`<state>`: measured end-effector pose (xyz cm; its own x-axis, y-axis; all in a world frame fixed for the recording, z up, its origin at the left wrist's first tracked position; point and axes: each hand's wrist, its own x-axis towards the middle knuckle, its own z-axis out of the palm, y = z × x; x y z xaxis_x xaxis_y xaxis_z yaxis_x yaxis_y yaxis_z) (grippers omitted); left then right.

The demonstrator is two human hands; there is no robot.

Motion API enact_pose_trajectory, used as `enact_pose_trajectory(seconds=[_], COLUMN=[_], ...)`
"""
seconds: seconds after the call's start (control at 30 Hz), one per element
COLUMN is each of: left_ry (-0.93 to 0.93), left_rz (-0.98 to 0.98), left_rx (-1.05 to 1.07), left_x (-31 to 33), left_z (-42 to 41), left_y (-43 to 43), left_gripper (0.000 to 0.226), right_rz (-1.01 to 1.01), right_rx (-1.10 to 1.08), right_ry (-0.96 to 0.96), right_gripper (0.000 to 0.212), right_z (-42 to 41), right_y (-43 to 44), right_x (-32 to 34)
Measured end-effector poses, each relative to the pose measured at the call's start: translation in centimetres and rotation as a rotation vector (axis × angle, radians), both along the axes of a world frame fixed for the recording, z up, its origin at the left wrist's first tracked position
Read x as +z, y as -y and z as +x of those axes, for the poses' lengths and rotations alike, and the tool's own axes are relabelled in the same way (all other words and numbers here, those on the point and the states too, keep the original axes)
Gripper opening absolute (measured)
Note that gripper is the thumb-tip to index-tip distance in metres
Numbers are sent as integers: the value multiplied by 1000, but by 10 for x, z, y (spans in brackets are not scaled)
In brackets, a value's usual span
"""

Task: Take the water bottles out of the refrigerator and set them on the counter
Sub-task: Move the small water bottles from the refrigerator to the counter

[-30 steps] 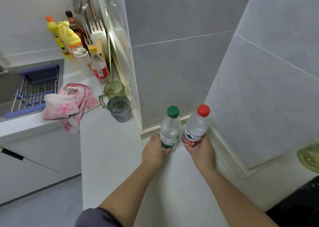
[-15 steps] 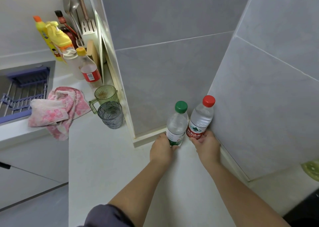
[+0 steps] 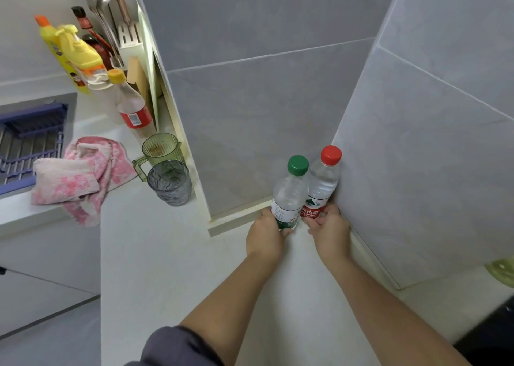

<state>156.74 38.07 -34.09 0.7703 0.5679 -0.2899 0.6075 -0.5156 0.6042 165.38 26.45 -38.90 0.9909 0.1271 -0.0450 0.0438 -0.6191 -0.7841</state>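
Observation:
Two clear water bottles stand upright and touching in the tiled corner of the white counter (image 3: 167, 268). The green-capped bottle (image 3: 289, 193) is on the left, and my left hand (image 3: 265, 236) wraps its base. The red-capped bottle (image 3: 322, 184) with a red label leans close to the right wall, and my right hand (image 3: 329, 232) grips its lower part. Both bases are hidden behind my fingers. The refrigerator is out of view.
A grey glass (image 3: 169, 182) and a green mug (image 3: 160, 151) stand left of the wall corner. A pink towel (image 3: 80, 173) lies over the counter edge beside a blue sink rack (image 3: 30, 143). Sauce and cleaner bottles (image 3: 78, 57) stand at the back.
Both hands have pushed the two bottles farther back into the corner, closer together and against the right wall. The view has shifted slightly.

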Motion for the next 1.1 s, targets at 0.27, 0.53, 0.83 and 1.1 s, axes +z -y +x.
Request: enact_pose_trajectory(seconds=[0.27,0.53,0.83,1.1], left_ry=[11,5,12,1], left_rz=[-46,-51,-50,34], left_rx=[22,36,45,25], left_x=[0,-4,-3,-6], left_z=[0,3,-2,-8], left_y=[2,4,6,6], left_gripper=[37,36,39,40], right_rz=[49,18,64,-20], right_rx=[5,21,23,66], right_ry=[5,54,48,85], right_gripper=[32,32,35,19], right_z=[-4,-2,-10,-11], right_y=[1,1,4,9], right_x=[11,4,13,20])
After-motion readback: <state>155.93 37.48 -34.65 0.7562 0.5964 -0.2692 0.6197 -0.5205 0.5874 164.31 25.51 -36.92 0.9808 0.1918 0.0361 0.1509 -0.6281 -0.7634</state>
